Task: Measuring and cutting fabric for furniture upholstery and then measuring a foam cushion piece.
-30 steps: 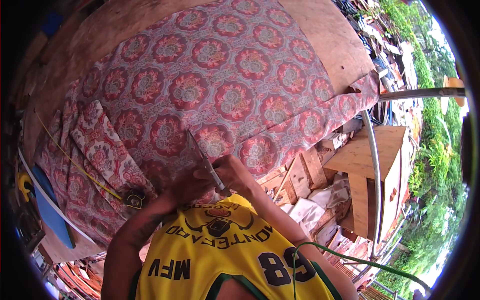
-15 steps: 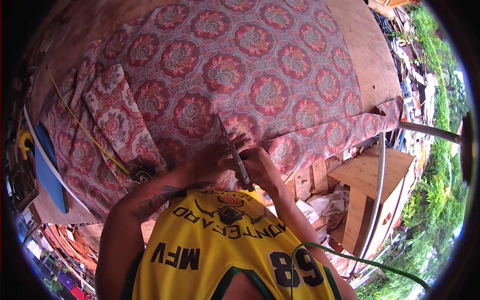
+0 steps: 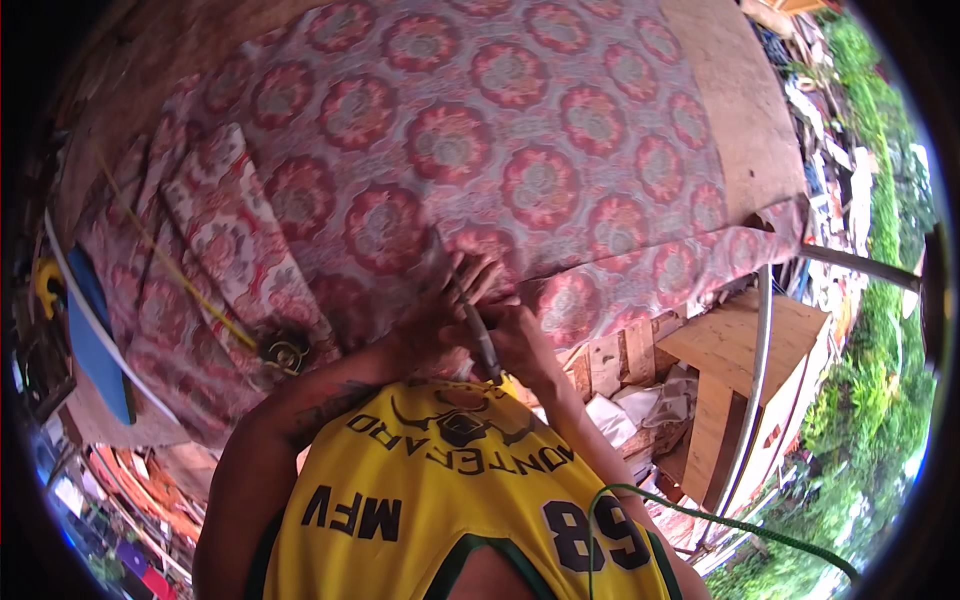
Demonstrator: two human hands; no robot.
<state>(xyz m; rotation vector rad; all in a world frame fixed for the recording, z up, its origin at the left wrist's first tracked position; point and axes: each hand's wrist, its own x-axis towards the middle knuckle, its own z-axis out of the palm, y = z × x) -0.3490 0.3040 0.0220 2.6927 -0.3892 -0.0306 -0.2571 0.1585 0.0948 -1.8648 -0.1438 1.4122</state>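
Observation:
Red floral fabric (image 3: 545,185) lies spread over a wooden surface, with a folded rose-patterned piece (image 3: 222,225) on its left. Near the front edge my right hand (image 3: 520,335) grips long metal scissors (image 3: 480,335), blade pointing forward along the cloth. My left hand (image 3: 445,305) is beside them, fingers bent close around the blade area; motion blur hides what they hold. A tape measure (image 3: 285,350), with yellow tape drawn out, rests left of my hands on the fabric.
A blue board (image 3: 95,330) and yellow-handled tool (image 3: 50,285) are at left. A plywood box (image 3: 740,340), metal tube (image 3: 765,330) and piled scrap (image 3: 630,410) are at lower right. A green cord (image 3: 700,510) crosses near my right arm. Greenery lies beyond.
The view has shifted, so the fabric sits further right in the picture. My left fingers spread forward beside the blade, then bent in. The scissors remain in my right hand.

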